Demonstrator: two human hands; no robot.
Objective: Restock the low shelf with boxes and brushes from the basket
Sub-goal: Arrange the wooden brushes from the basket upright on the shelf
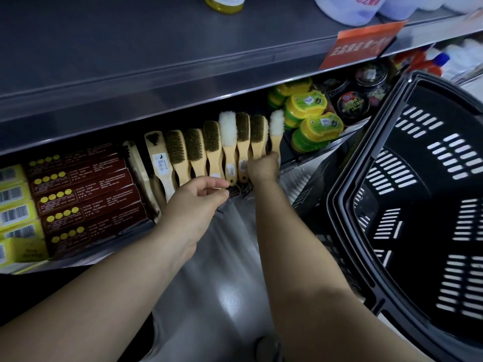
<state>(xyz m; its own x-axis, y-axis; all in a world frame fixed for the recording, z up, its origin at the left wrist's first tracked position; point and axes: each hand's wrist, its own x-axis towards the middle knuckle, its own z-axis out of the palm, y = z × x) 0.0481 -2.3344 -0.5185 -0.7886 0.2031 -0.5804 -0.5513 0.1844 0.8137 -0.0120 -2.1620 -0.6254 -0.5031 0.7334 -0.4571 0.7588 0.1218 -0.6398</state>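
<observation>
While the person bends over the low shelf (86, 258), the right hand (262, 167) reaches in at the far end of the row of brushes (196, 150), its fingers curled round the wooden handle of a white fleece brush (276, 126), which stands at the right-hand end of the row with its fluffy head pointing to the back of the shelf. The left hand (198, 194) hangs just in front of the handle ends in the middle of the row, its fingers bent and thumb drawn toward forefinger near some dark hanging cords; I cannot tell whether it has hold of anything. The brushes lie side by side, handles toward the front, most with dark bristles and one other with a white fleece head. To their left sit stacked brown boxes (86, 194), and further left yellow boxes (15, 205). To the right of the brushes are green and yellow cases (313, 126) and black round tins (352, 104). The black basket (392, 142) stands close on the right, by the shelf's end. An orange sign (360, 45) hangs from the upper shelf (130, 61).
</observation>
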